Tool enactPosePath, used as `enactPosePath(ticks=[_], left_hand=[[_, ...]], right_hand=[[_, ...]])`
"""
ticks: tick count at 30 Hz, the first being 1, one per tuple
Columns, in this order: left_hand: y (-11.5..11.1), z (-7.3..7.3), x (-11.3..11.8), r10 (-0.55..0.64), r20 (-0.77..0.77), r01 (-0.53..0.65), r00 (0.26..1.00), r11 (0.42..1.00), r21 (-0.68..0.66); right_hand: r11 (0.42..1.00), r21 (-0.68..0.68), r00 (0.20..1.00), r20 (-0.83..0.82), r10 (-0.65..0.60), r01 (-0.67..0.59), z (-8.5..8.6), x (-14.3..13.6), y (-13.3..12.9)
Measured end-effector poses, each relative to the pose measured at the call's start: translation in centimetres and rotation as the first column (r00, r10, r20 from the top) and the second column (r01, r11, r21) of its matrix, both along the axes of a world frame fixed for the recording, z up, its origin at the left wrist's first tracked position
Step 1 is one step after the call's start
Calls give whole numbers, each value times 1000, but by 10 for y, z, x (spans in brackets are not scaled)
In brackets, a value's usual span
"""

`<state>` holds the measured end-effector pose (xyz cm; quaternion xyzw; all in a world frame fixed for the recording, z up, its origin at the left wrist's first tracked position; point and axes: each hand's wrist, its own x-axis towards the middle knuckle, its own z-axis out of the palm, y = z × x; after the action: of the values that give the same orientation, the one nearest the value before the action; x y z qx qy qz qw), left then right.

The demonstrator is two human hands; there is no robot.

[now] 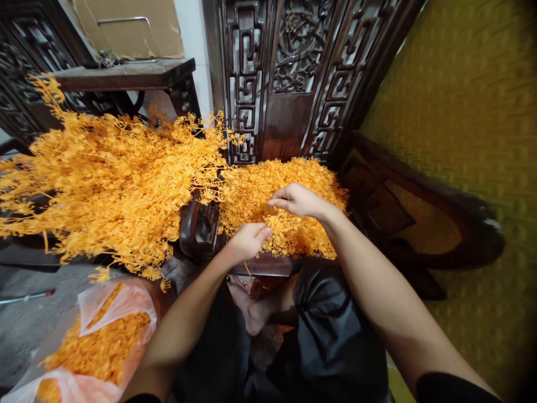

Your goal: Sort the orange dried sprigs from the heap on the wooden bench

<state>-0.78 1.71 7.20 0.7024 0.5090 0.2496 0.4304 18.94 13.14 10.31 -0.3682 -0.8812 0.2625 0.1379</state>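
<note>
My left hand (248, 242) is closed, thumb on top, around an orange plastic flower sprig (282, 221). A thin orange stem end pokes out below that hand. Just above and to the right, my right hand (297, 199) is bent over the sprig with its fingers pinched together; what lies between its fingertips is hidden. Both hands are over a heap of small orange plastic flower pieces (312, 176) on a dark wooden seat. To the left lies a large pile of long orange flower stems (121, 168), spread over a dark wooden armrest (201, 224).
An open clear plastic bag (142, 305) of orange pieces stands on the floor at lower left. Behind the heap rises a carved dark wood panel (289, 120). A small wooden table (126, 75) with cardboard is at upper left. A curved wooden piece (474, 224) lies right.
</note>
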Motion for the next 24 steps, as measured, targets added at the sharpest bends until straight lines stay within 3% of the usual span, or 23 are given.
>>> enactPosePath(ticks=[3,5,6,8,11,13,16,18,22,24], left_hand=[[-4,2,-3,-52,41,55,998,995,-80],[-5,1,-7,-49,52,54,997,993,-102],[-4,1,-8,-20,45,24,999,996,-90],[0,-1,-10,61,35,-59,998,996,-61],[9,-3,-10,139,111,-130,984,988,-86],[12,-3,-7,184,173,-167,968,980,-108],[12,-4,-3,210,197,-191,958,975,-110],[12,-5,-1,209,179,-196,961,977,-89],[12,-5,3,184,147,-185,972,983,-5],[11,-4,4,171,148,-176,974,984,22]], right_hand=[[953,77,935,-234,-267,292,-7,29,18],[824,36,739,-465,-487,566,-15,49,26],[771,-60,634,-529,-563,634,-20,56,28],[736,-319,529,-533,-660,597,-31,61,25],[693,-628,483,-511,-710,354,-42,52,14],[663,-705,431,-532,-729,252,-42,43,10],[663,-706,367,-565,-739,250,-36,33,9],[700,-675,406,-587,-700,232,-32,27,6],[772,-619,698,-490,-522,142,-29,13,-8],[839,-519,765,-472,-439,161,-26,10,-11]])
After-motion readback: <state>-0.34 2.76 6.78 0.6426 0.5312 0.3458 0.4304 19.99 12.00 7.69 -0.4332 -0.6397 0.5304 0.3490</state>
